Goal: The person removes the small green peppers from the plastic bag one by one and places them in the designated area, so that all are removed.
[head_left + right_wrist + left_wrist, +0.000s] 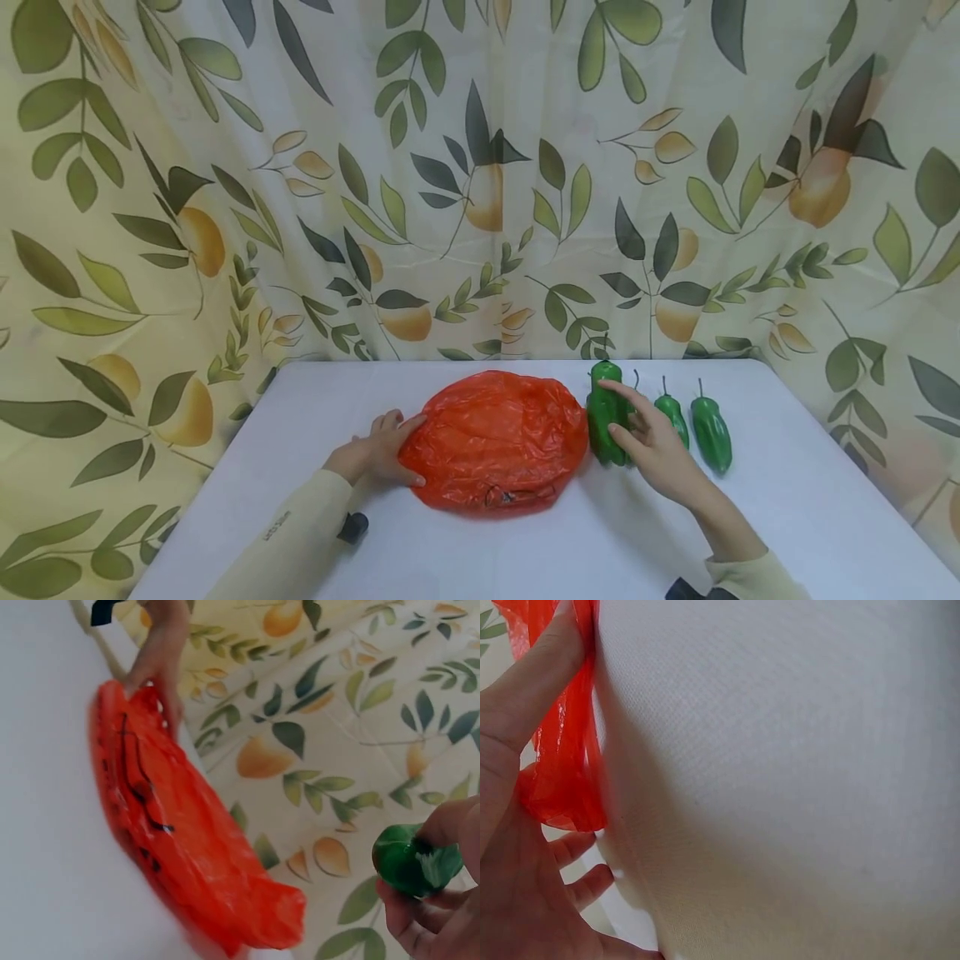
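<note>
A red plastic bag (495, 442) lies puffed up in the middle of the white table. My left hand (386, 450) rests at its left edge, fingers spread; in the left wrist view the thumb (544, 667) lies straight along the crinkled plastic (562, 780). Just off the bag's right side, my right hand (652, 442) holds a green pepper (603, 417) between thumb and fingers, its stem pointing away from me. From the right wrist the pepper's rounded end (401, 859) shows glossy and dark green, and part of it is hidden by the fingers.
Two more green peppers, one partly behind the right hand (670, 408) and one farther right (711, 433), lie on the white table (765, 517). Another stem shows beside the right hand. A leaf-and-fruit patterned curtain (480, 167) hangs close behind the table and along its sides.
</note>
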Demonstrator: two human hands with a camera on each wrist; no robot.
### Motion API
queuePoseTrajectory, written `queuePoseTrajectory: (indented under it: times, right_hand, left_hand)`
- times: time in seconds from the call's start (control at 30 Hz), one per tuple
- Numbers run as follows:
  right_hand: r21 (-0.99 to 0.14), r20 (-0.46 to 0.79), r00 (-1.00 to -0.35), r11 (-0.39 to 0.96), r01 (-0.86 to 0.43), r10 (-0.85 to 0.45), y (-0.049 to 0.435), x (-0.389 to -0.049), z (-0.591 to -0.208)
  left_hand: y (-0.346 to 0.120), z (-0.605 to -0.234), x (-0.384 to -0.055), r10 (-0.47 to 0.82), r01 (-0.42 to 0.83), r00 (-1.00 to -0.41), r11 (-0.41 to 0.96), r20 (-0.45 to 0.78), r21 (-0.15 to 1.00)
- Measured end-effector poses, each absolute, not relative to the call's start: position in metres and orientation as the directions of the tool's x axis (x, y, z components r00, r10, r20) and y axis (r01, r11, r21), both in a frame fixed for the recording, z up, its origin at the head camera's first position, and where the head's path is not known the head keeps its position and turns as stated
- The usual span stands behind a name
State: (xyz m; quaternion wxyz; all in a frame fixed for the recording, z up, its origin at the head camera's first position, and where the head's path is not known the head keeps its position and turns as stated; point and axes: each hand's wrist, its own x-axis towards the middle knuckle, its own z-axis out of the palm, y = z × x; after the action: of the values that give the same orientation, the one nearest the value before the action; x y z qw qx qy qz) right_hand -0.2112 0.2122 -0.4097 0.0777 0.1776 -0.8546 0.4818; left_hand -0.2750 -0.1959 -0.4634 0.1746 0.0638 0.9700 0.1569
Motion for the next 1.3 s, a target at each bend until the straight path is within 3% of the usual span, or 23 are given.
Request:
queuePoseTrajectory:
  times: [0.2, 0.57, 1.0, 1.3]
  right_hand:
    - [-0.744, 0.33, -0.921, 0.543, -0.389, -0.208, 0.237, -0.21, -0.396]
    - [-0.74, 0.266, -0.954, 0.606, -0.292, -0.135, 0.294, -0.212, -0.394]
    - [-0.696, 0.2, -0.98, 0.705, -0.136, 0.008, 0.352, -0.217, -0.41]
    - [-0.65, 0.145, -0.989, 0.757, -0.067, 0.037, 0.385, -0.227, -0.442]
  left_hand:
    - [-0.194, -0.464, -0.275, 0.17, 0.059, -0.933, 0.942, -0.318, 0.33]
    - [-0.19, -0.463, -0.273, 0.189, 0.077, -0.931, 0.938, -0.313, 0.338]
    - [-0.192, -0.462, -0.273, 0.184, 0.072, -0.928, 0.941, -0.324, 0.33]
    - [-0.194, -0.462, -0.272, 0.188, 0.078, -0.93, 0.94, -0.315, 0.331]
